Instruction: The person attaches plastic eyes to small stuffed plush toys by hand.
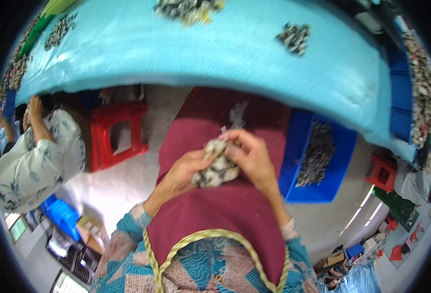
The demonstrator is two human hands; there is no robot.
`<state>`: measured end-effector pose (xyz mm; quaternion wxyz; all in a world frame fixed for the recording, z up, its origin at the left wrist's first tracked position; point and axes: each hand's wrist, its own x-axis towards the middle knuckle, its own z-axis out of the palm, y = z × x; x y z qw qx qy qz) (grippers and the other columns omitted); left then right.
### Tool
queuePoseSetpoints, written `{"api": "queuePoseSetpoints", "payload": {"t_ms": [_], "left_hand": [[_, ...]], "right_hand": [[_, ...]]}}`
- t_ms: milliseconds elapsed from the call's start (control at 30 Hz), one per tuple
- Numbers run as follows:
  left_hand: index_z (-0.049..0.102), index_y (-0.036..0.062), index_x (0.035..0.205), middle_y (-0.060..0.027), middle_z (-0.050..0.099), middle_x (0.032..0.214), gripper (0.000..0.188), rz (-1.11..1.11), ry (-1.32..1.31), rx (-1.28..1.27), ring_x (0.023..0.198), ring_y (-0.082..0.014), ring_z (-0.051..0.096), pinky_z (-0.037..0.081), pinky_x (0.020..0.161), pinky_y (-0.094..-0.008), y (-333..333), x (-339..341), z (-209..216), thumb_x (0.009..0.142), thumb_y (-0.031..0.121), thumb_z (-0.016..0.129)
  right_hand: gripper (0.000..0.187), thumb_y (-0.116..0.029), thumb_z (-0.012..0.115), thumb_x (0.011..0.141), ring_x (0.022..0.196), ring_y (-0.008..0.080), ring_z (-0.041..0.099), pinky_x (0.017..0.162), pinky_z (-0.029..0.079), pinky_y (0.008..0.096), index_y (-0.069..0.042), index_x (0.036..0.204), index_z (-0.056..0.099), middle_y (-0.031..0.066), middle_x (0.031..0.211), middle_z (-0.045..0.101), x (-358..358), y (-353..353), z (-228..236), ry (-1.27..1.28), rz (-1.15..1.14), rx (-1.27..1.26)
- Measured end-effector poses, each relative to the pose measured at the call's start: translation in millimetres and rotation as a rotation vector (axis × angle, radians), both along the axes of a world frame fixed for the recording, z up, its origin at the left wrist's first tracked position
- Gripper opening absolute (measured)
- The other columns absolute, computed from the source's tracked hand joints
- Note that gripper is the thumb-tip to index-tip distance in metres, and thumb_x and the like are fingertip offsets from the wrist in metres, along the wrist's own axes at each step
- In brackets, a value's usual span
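Over my maroon apron (210, 210), both hands hold one clump of small grey and white parts (216, 168). My left hand (183, 172) cups the clump from below and from the left. My right hand (251, 156) closes over its top right, fingertips pinching at the upper edge. A few loose grey parts (237, 115) lie on the apron farther out, just below the table edge.
A table with a turquoise cover (215, 53) carries piles of the same parts (294, 37). A blue bin (298, 141) with dark parts stands at my right. A red stool (118, 134) and a seated person in a patterned shirt (34, 161) are at my left.
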<state>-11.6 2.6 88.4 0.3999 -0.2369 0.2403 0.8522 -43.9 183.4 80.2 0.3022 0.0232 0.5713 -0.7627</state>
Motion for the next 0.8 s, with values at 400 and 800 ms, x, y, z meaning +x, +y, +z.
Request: {"api": "queuePoseSetpoints", "payload": {"t_ms": [400,800], "left_hand": [[0.048,-0.0035,0.117,-0.0149,0.059,0.11,0.033,0.028,0.056,-0.165,0.097,-0.0244,0.061,0.052,0.083,-0.0351,-18,0,-6,0.09,0.014,0.051],[0.042,-0.0018,0.126,-0.0149,0.055,0.118,0.045,0.125,0.075,-0.04,0.102,-0.026,0.059,0.052,0.084,-0.0395,-26,6,-43,0.089,0.022,0.052]], "right_hand": [[0.013,-0.001,0.063,0.076,0.069,0.012,0.059,0.061,0.047,0.0254,0.0,0.089,0.063,0.0063,0.076,0.064,-131,76,39,0.653,-0.387,0.669],[0.022,-0.006,0.073,0.067,0.056,0.0094,0.05,0.053,0.044,0.0243,-0.004,0.088,0.066,0.0044,0.071,0.062,-158,60,24,0.979,-0.319,1.19]]}}
